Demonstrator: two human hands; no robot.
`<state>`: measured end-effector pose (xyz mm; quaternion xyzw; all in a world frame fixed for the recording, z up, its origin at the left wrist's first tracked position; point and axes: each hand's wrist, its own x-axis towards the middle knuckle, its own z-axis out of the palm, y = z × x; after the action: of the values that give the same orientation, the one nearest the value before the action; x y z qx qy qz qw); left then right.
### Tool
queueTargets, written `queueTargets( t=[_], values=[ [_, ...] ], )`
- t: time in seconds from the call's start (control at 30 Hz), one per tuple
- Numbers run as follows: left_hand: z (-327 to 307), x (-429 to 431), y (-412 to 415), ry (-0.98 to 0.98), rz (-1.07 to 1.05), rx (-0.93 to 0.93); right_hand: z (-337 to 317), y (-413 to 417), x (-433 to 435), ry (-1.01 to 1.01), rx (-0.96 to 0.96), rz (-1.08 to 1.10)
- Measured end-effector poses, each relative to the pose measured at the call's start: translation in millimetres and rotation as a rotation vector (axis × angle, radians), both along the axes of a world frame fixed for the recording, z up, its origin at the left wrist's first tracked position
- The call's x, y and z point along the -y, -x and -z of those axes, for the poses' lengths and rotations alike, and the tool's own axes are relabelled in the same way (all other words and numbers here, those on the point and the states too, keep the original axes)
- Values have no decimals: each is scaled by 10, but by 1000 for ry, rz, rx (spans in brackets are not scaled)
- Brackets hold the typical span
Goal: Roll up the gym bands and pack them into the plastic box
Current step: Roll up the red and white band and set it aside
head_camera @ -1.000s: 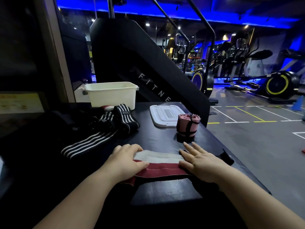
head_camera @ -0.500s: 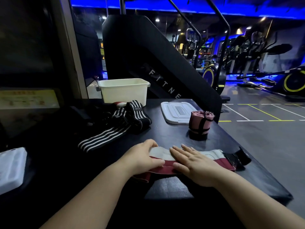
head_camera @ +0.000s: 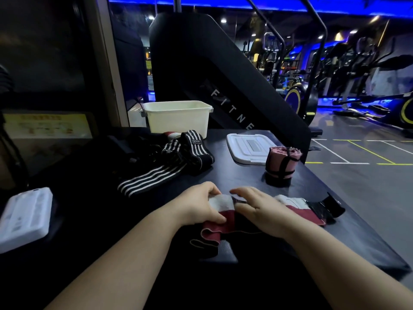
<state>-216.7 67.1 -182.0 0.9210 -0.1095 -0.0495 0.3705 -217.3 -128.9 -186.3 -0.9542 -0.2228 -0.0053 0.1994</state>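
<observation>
A dark red and white gym band (head_camera: 297, 209) lies across the near part of the black table (head_camera: 234, 175). My left hand (head_camera: 199, 204) pinches its folded left end. My right hand (head_camera: 261, 209) lies over the band just to the right, fingers bent toward the fold. A rolled pink band (head_camera: 282, 162) stands upright behind my hands. Black bands with white stripes (head_camera: 169, 166) lie in a heap at the left. The white plastic box (head_camera: 176, 118) stands open at the back, its lid (head_camera: 248, 148) flat on the table to the right.
A white flat case (head_camera: 24, 217) lies at the table's left edge. A large black machine (head_camera: 223, 86) rises directly behind the box. The table's right edge drops to the gym floor (head_camera: 368, 186), with exercise machines (head_camera: 357, 74) beyond.
My hands came together at the band's left end. The left end, flat before, is now folded over and lifted between my fingers. The camera view shifted left.
</observation>
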Motion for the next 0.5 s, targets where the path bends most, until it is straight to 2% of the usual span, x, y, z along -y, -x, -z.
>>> queueTargets(
  t=[0.1, 0.23, 0.3, 0.37, 0.5],
  values=[
    [0, 6, 16, 52, 3, -3, 157, -3, -62, -42, 18, -18],
    [-9, -103, 75, 331, 59, -202, 222, -50, -21, -87, 38, 3],
    [-26, -150, 81, 400, 83, -255, 245, -76, -13, -98, 45, 2],
    [-32, -180, 75, 382, 85, -248, 273, -97, -14, -100, 42, 4],
    [-49, -212, 38, 153, -17, -91, 286, -108, -18, -125, 35, 21]
  ],
)
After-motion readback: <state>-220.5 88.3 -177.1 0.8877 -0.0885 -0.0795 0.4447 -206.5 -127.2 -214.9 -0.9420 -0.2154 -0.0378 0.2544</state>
